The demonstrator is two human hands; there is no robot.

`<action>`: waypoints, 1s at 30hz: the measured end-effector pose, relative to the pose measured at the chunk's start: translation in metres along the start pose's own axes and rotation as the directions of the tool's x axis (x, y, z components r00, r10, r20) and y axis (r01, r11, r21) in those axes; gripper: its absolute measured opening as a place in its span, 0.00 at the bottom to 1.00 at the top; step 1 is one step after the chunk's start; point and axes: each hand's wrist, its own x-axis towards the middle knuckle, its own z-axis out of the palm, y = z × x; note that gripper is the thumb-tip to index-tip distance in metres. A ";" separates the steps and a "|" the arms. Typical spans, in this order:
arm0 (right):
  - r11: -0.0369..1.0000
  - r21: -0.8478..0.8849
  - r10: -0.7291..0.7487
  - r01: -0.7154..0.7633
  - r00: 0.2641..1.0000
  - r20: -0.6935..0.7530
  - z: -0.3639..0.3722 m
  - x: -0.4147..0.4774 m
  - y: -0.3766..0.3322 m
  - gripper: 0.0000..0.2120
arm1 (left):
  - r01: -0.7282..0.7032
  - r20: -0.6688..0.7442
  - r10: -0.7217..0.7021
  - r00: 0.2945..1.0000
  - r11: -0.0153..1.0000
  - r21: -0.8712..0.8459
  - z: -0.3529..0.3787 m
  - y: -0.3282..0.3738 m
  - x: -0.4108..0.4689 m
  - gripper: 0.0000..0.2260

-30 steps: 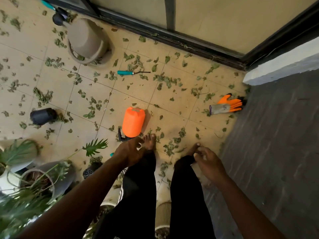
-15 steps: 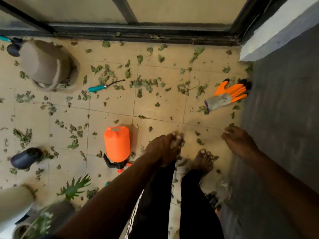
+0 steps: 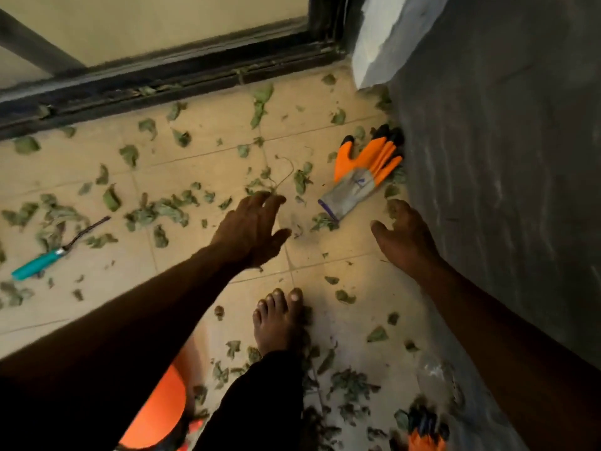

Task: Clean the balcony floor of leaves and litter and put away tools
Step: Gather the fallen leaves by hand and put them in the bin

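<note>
Hovering over leafy floor [image 3: 201, 151], left hand [image 3: 248, 229], right hand [image 3: 403, 236], fingers [image 3: 274, 203] spread, empty, orange glove [image 3: 361, 177] ahead, orange bottle [image 3: 156, 408] half-hidden

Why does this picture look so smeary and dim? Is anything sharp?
Head view: motion blur smears everything, worst along the window frame and bottom edge; dim warm light leaves the arms nearly black; the wide lens slightly bends the tile lines; the glove reads clearest.
</note>
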 end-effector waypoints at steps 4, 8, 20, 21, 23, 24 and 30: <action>0.996 -0.057 -0.078 0.073 0.993 -0.090 0.020 0.025 0.018 0.27 | -0.031 -0.128 0.023 0.992 0.998 -0.063 0.011 0.009 0.043 0.27; 0.908 -0.294 -0.386 0.300 0.872 -0.302 0.039 0.051 0.044 0.31 | -0.159 -0.286 0.108 0.952 0.974 -0.163 0.033 0.038 0.083 0.23; 0.669 -0.507 -0.743 0.543 0.474 -0.472 0.074 0.148 0.090 0.33 | -0.278 -0.569 0.113 0.814 0.937 -0.212 0.079 0.077 0.168 0.14; 0.685 -0.488 -0.728 0.541 0.483 -0.487 0.075 0.151 0.087 0.35 | -0.329 -0.616 0.092 0.783 0.901 -0.284 0.073 0.072 0.169 0.12; 0.721 -0.450 -0.692 0.527 0.523 -0.498 0.079 0.157 0.081 0.37 | -0.428 -0.685 0.028 0.728 0.799 -0.422 0.058 0.061 0.165 0.10; 0.736 -0.439 -0.676 0.515 0.546 -0.494 0.081 0.160 0.078 0.37 | -0.474 -0.704 -0.006 0.710 0.735 -0.485 0.050 0.054 0.161 0.09; 0.676 -0.518 -0.701 0.523 0.674 -0.234 0.093 0.167 0.051 0.43 | -0.565 -0.704 -0.052 0.709 0.555 -0.610 0.021 0.003 0.124 0.12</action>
